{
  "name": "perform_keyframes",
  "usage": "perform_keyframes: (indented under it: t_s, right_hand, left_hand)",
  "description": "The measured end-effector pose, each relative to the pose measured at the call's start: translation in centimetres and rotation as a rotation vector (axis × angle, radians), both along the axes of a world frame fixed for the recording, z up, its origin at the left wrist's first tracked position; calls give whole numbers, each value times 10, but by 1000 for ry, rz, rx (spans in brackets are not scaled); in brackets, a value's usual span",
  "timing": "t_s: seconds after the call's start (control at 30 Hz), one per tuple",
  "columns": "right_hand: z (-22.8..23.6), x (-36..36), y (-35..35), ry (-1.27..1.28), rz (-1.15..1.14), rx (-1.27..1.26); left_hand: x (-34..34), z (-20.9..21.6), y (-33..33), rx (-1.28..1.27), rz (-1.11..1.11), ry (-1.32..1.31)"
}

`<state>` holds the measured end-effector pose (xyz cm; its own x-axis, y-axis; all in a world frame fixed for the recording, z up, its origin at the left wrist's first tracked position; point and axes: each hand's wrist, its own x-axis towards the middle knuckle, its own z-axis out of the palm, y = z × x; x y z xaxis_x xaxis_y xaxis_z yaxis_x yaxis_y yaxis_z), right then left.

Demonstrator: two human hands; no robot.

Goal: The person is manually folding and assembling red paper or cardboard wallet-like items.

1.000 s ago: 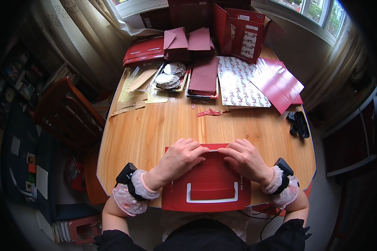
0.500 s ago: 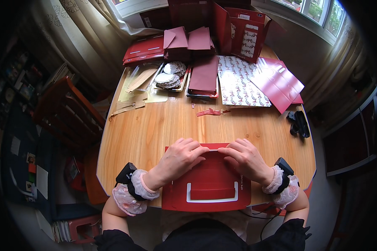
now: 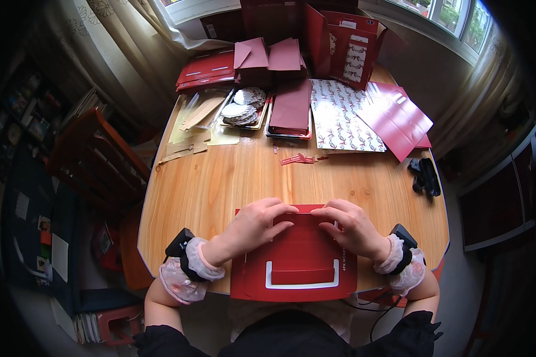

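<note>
A red card sheet (image 3: pixel 253 279) lies flat at the near edge of the table. It has a raised strip (image 3: pixel 302 277) with a white-edged cutout around it near me, and a second slit by its far end. My left hand (image 3: pixel 257 221) rests over the far left part of the sheet, fingertips at the crease and thumb held apart from them. Mirroring it, my right hand (image 3: pixel 350 225) touches the crease from the right, its thumb also away from the fingers. Neither hand pinches the card visibly; the undersides of the fingers are hidden.
Across the table's far side stand stacks of dark red card (image 3: pixel 290 110), pink envelopes (image 3: pixel 253 55), round white tags (image 3: pixel 242 113) and a patterned sheet (image 3: pixel 345 119). A glossy red sheet (image 3: pixel 399 122) overlaps it. Small red labels (image 3: pixel 298 159) lie mid-table; a black object (image 3: pixel 424 177) sits right.
Both thumbs have moved away from the index fingers, nearer to me. The white edge between my fingertips has gone down. The sheet stays in place.
</note>
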<state>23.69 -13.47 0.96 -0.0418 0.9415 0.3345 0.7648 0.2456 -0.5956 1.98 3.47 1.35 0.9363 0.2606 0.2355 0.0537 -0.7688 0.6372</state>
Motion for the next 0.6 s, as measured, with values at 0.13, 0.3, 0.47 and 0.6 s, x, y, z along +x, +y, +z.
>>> perform_keyframes:
  t_s: [0.13,0.3,0.47,0.6]
  right_hand:
    - [-1,1,-1,128,3,-60]
    - [6,2,0,210,26,-145]
    - [5,2,-1,224,46,-177]
    - [9,0,-1,214,67,-210]
  left_hand:
    - [1,2,3,-221,-26,61]
    - [-1,0,9,-226,-101,62]
    - [0,-1,8,-239,-109,77]
    - [-1,-4,5,-45,-95,50]
